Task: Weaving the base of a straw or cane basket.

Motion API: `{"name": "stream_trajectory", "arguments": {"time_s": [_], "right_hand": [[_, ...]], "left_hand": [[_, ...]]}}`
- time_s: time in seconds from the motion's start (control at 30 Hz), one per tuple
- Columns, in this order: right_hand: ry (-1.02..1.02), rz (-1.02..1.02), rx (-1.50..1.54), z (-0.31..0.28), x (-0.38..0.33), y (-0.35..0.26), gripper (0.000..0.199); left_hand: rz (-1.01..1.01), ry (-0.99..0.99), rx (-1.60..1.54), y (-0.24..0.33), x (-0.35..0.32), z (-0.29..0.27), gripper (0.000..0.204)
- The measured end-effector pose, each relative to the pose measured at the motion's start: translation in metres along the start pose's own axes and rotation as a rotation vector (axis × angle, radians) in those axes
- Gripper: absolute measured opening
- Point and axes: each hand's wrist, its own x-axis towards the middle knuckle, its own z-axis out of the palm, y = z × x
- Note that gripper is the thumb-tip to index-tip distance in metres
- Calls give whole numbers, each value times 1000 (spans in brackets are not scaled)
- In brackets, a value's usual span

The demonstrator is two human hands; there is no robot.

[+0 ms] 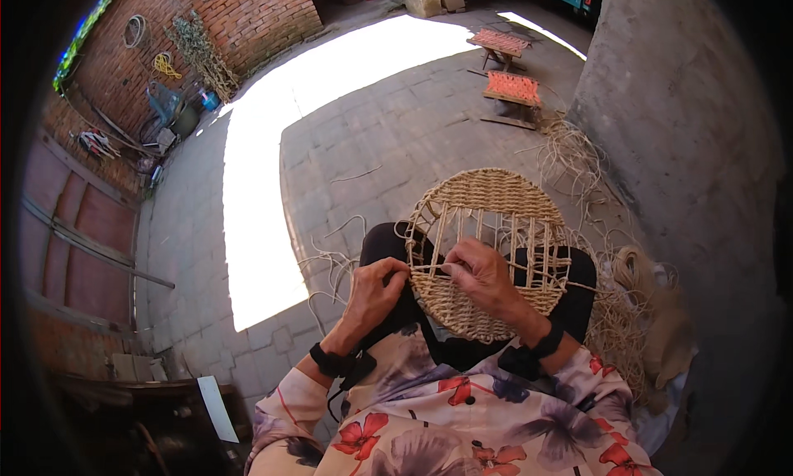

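Note:
A round seat of twisted straw-coloured cord rests on my lap, tilted up at its far side. Its far and near parts are densely woven, while bare strands cross an open band in the middle. At its left rim my left hand is closed in a pinch on a cord. My right hand lies over the open band, thumb and fingers pinched on the same cord. Part of the weave is hidden beneath the right hand. Loose cord ends trail off to the left of my knee.
To my right, a tangled heap of cord lies by a grey wall. Two low stools with red woven seats stand ahead. Paved floor spreads around me with a bright sunlit strip. A reddish door is at left.

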Motion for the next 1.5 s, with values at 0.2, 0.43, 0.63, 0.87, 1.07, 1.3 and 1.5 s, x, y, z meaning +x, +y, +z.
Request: {"name": "stream_trajectory", "arguments": {"time_s": [0.2, 0.43, 0.63, 0.87, 1.07, 1.3, 1.5], "right_hand": [[80, -51, 28, 6, -9, 8, 12], [180, 135, 257, -38, -11, 11, 24], [88, 66, 26, -17, -13, 8, 36], [15, 218, -58, -37, -38, 3, 31], [26, -50, -292, -41, -52, 11, 12], [115, -119, -347, -37, -51, 14, 11], [56, -188, -278, -44, -57, 17, 14]], "left_hand": [[-160, -37, -24, 9, 2, 7, 23], [-204, 4, 49, 4, 3, 15, 25], [-114, 7, 2, -5, 4, 16, 26], [-191, 9, 39, 8, 4, 11, 26], [230, 124, 493, 34, 5, 12, 14], [387, -148, 500, 51, 14, 21, 16], [329, -282, 479, 54, 20, 21, 17]]}}
